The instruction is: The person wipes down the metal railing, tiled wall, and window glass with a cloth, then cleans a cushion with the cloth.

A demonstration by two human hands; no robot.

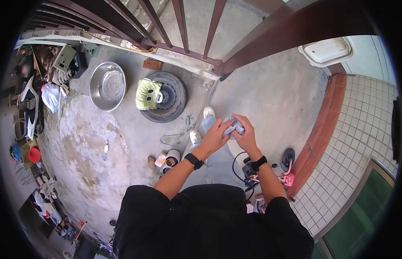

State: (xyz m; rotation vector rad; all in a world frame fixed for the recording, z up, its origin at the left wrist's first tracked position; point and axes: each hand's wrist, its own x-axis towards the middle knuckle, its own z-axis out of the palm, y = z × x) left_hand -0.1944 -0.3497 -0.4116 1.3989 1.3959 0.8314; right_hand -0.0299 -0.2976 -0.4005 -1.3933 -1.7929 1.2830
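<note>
Both my hands hold a crumpled grey-blue cloth [236, 126] in front of my legs. My left hand [215, 136] wraps its fingers round the cloth's left side. On the other side, my right hand [246, 134] grips it with bent fingers. Ahead and to the left, a car tyre [177, 108] lies flat on the concrete. Over part of the tyre is a yellow-green fabric piece [145, 96] with dark holes in it. A wide metal basin [94, 88] stands left of the tyre.
A red brick [152, 64] lies by the railing [179, 21]. A looped cord [174, 140] is near my left shoe [195, 137]. Cans [171, 159] stand by my left arm. A pink wheeled item [288, 178] is at right, near the tiled wall [339, 146]. Clutter lines the far left.
</note>
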